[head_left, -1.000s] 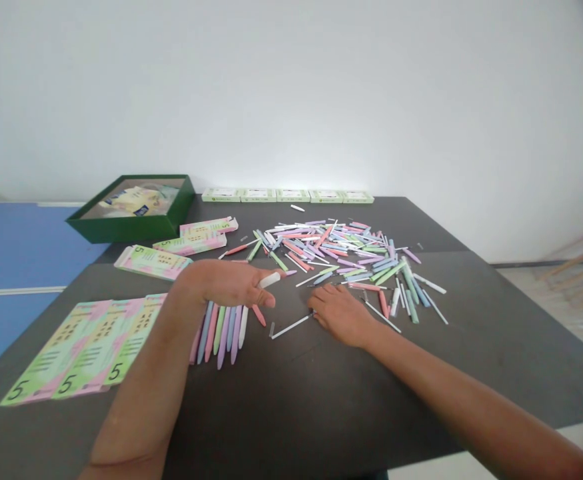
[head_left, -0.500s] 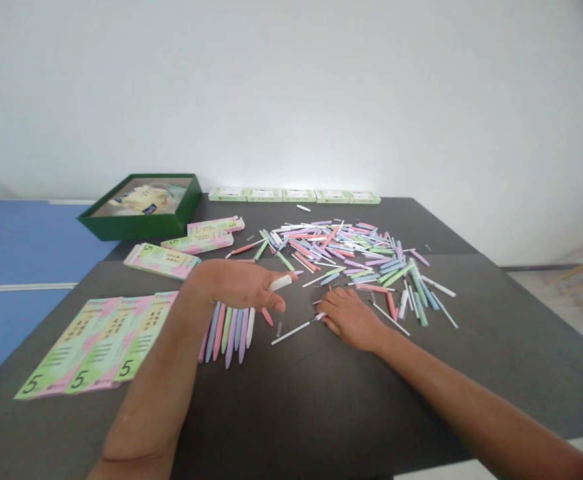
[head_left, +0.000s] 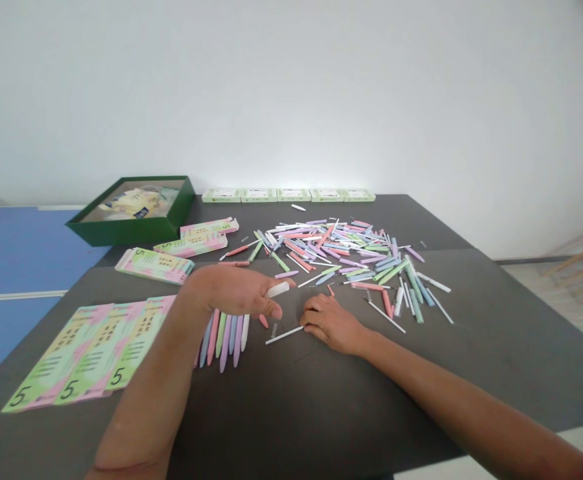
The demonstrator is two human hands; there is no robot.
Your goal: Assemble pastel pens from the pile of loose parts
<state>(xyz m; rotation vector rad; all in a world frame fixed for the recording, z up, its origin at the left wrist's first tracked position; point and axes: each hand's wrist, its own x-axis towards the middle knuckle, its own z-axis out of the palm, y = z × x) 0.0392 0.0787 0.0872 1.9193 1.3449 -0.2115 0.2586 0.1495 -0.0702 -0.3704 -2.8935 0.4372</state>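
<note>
So here's where we're at: our left hand (head_left: 234, 291) sits over the dark tabletop (head_left: 281, 407), fingers loosely curled, with a stubby white tapered piece (head_left: 278, 289) caught at the fingertips, though we can't make out exactly which fingers are gripping it. Just below that hand there's a neat row of pastel tapered pieces (head_left: 224, 340), pink, blue, green, lilac and white, lying side by side. Our right hand (head_left: 331, 325) is low on the tabletop, fingers close together, with the tips right at the end of a thin white stick (head_left: 284, 335), and we can't tell if they're actually pinching it. Past both hands is a big loose pile of pastel sticks (head_left: 341, 250), all crossed over each other. Off to the left lie printed cardboard sleeves with a big 5 (head_left: 88, 350), and behind them a green box (head_left: 131, 212) of packaging. Along the far edge sits a line of small pale green boxes (head_left: 288, 195).
</note>
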